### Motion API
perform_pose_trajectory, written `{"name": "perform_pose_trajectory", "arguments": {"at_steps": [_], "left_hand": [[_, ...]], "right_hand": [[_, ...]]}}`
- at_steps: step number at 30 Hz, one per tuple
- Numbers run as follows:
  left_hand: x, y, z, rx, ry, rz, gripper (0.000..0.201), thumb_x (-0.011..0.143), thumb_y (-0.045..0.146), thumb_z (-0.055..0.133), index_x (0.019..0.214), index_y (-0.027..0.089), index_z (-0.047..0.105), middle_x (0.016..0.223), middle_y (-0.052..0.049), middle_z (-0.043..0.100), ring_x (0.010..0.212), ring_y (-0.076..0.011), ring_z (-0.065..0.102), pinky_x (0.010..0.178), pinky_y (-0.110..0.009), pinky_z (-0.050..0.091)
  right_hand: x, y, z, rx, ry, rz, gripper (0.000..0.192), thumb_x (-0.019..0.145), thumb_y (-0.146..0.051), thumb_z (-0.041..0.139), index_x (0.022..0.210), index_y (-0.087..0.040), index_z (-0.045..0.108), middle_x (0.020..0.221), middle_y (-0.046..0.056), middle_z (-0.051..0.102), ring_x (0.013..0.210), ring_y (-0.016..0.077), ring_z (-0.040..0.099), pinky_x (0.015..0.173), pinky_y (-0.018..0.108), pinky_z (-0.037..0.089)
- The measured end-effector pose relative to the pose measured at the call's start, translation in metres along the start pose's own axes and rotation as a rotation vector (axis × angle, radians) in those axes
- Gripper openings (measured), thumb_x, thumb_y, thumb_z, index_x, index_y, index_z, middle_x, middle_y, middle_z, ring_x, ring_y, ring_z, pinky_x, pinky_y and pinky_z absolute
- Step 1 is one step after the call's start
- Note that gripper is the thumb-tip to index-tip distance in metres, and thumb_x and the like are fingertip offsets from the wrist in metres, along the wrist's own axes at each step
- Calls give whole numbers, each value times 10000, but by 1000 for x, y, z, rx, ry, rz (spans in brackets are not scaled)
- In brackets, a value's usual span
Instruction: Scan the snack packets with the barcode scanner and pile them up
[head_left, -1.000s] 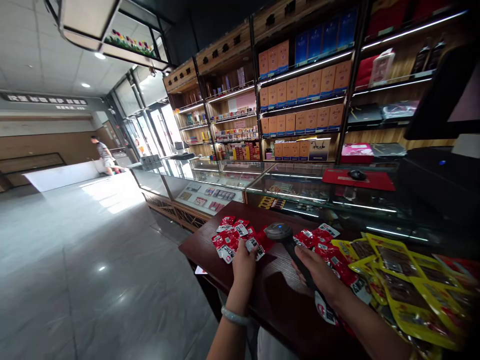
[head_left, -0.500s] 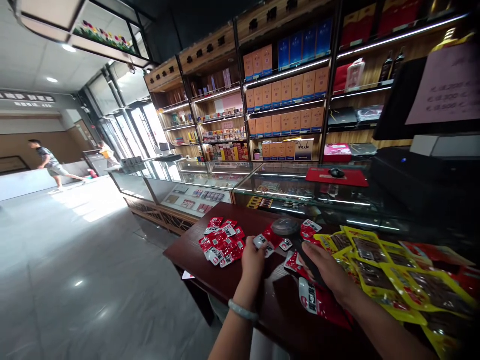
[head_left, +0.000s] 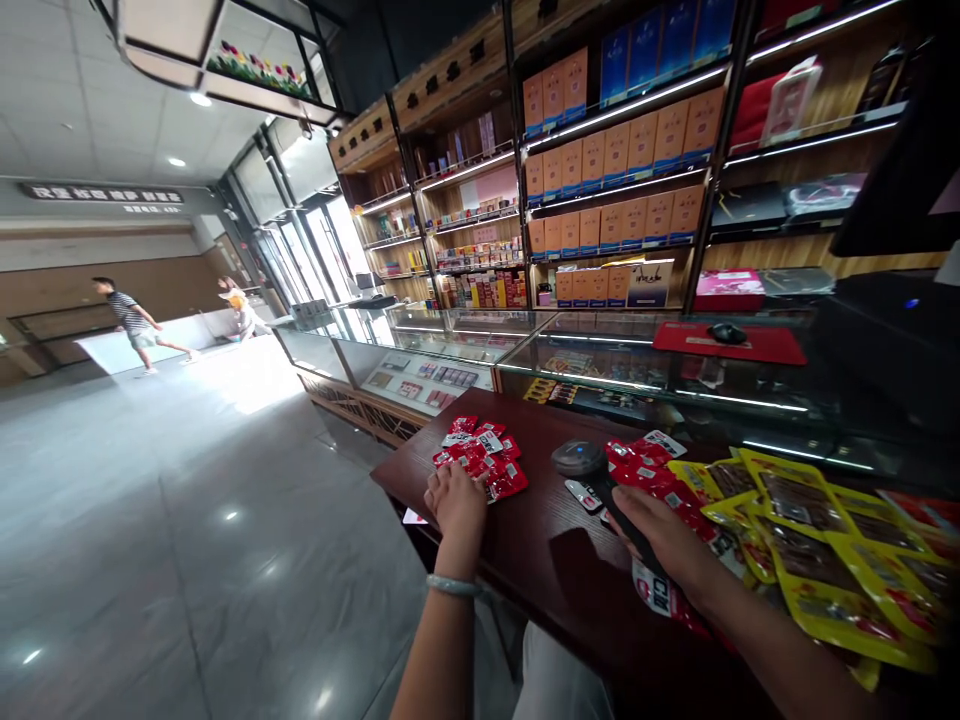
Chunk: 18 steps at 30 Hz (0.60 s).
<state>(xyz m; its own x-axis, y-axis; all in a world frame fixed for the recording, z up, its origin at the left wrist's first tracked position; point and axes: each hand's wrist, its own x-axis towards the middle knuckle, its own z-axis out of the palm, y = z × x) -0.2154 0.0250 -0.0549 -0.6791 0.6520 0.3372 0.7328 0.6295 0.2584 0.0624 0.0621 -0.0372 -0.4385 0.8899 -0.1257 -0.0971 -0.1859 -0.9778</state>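
Observation:
My right hand (head_left: pixel 654 530) is wrapped round the black handle of a barcode scanner (head_left: pixel 581 458). Its rounded head points away from me, with a small blue light on top. Red and white snack packets (head_left: pixel 649 465) lie beyond and under this hand, some hidden by it. On the left of the dark wooden table (head_left: pixel 536 545), my left hand (head_left: pixel 456 502), a pale bangle at its wrist, rests at the near edge of another pile of red packets (head_left: pixel 486 452). Its fingers are apart and slightly bent over the pile, with the fingertips partly unclear.
Yellow snack bags (head_left: pixel 817 540) are heaped at the right. Behind the table stands a glass display counter (head_left: pixel 517 350), bearing a mouse (head_left: pixel 726 333) on a red mat. Shelves with orange boxes (head_left: pixel 592 160) line the wall. A person in a striped shirt (head_left: pixel 129 315) walks far left.
My left hand has moved left from the packet at the middle to the left pile and loosened its fingers. The right hand still holds the scanner. The view has turned left.

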Motion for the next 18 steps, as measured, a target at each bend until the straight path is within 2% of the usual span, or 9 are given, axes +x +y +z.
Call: {"name": "perform_pose_trajectory", "arguments": {"at_steps": [4, 9, 13, 16, 18], "left_hand": [[11, -15, 5, 63, -121, -11, 488, 842, 557, 559, 1138, 173, 607, 1219, -158, 610, 1168, -330, 491, 927, -406, 372], [14, -14, 3, 31, -215, 58, 615, 749, 654, 622, 1190, 226, 587, 1232, -126, 617, 1157, -333, 495, 910, -403, 371], [6, -3, 2, -23, -149, 103, 478, 789, 608, 616, 1073, 223, 622, 1213, -109, 631, 1160, -322, 503, 896, -390, 376], [-1, 13, 4, -107, -105, 139, 360, 846, 516, 603, 1032, 207, 610, 1111, -102, 679, 1117, -293, 549, 889, -360, 376], [-6, 27, 6, -181, -115, 188, 311, 859, 463, 612, 1031, 205, 598, 1036, -92, 698, 1052, -268, 591, 862, -328, 379]], "right_hand": [[5, 4, 11, -19, -83, 2, 505, 740, -710, 654, 716, -220, 532, 515, -88, 454, 417, 86, 381, 417, 219, 271], [6, 6, 12, -34, -95, -12, 493, 751, -702, 644, 702, -225, 532, 524, -81, 466, 420, 95, 393, 413, 226, 282], [7, 10, 7, -22, -86, -10, 487, 762, -698, 640, 739, -223, 533, 542, -87, 466, 425, 83, 375, 411, 214, 262], [7, 12, 4, -8, -80, -9, 513, 744, -720, 644, 778, -218, 542, 542, -89, 464, 424, 77, 370, 411, 208, 257], [7, 12, 2, 0, -75, -16, 523, 740, -724, 646, 799, -213, 553, 546, -86, 470, 432, 78, 379, 415, 207, 263]]}}
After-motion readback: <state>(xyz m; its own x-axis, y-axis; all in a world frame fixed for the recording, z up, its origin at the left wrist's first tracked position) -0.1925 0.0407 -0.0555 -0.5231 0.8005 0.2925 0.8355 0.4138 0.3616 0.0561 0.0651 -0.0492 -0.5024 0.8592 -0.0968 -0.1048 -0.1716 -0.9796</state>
